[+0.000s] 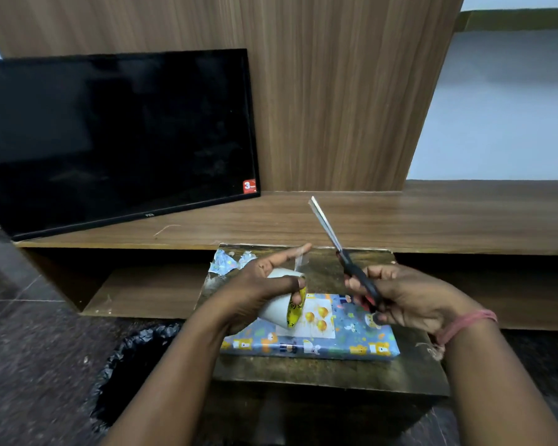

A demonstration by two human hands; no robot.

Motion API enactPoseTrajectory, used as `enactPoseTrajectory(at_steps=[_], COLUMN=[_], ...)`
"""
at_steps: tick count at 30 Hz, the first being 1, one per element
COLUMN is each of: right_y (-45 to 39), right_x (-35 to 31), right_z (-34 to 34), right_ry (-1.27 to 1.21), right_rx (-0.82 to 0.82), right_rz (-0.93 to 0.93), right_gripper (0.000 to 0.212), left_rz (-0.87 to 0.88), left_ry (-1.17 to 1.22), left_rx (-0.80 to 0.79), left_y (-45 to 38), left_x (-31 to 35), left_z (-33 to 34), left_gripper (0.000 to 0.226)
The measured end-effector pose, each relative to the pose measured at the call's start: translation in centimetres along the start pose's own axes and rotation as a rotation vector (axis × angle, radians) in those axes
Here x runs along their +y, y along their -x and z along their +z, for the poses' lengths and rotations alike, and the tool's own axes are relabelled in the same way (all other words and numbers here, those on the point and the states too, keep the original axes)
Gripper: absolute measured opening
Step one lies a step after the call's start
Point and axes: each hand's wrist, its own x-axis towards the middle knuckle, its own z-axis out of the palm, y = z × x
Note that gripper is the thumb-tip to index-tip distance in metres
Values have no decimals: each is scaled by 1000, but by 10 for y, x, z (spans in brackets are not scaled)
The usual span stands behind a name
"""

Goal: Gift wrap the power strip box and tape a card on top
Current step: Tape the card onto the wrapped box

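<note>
Wrapped box: fully covered in blue animal-print paper, lying flat on the small dark table. Card with orange balloons: resting on top of the box, left of centre; fixing tape not discernible. Above the box's left end, left hand gripping a tape roll, a clear strip drawn up to the extended forefinger. Above the box's right end, right hand closed round the handles of the scissors, blades together, pointing up. Beyond the box, paper scraps at the table's far edge. Wrapping judged complete; cutting the strip and taping the card apparently outstanding.
</note>
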Motion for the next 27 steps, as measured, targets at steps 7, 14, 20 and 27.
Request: enactPoseTrajectory(at_steps=[7,14,20,27], right_y=[-5,-2,-1,-4], right_x=[4,1,2,3], right_z=[4,1,0,2], right_ry=[96,77,117,126], right_rx=[-255,-317,-374,-364], right_rz=[65,75,54,40], right_gripper=[74,78,67,48], left_rz=[-150,-175,-180,-162], left_ry=[-93,-168,-196,-112], left_rx=[-30,-87,-108,-168], left_y=[-24,-29,-29,-29], left_x=[22,43,45,53], left_z=[-37,-55,-48,-38], left_gripper=[47,49,53,54])
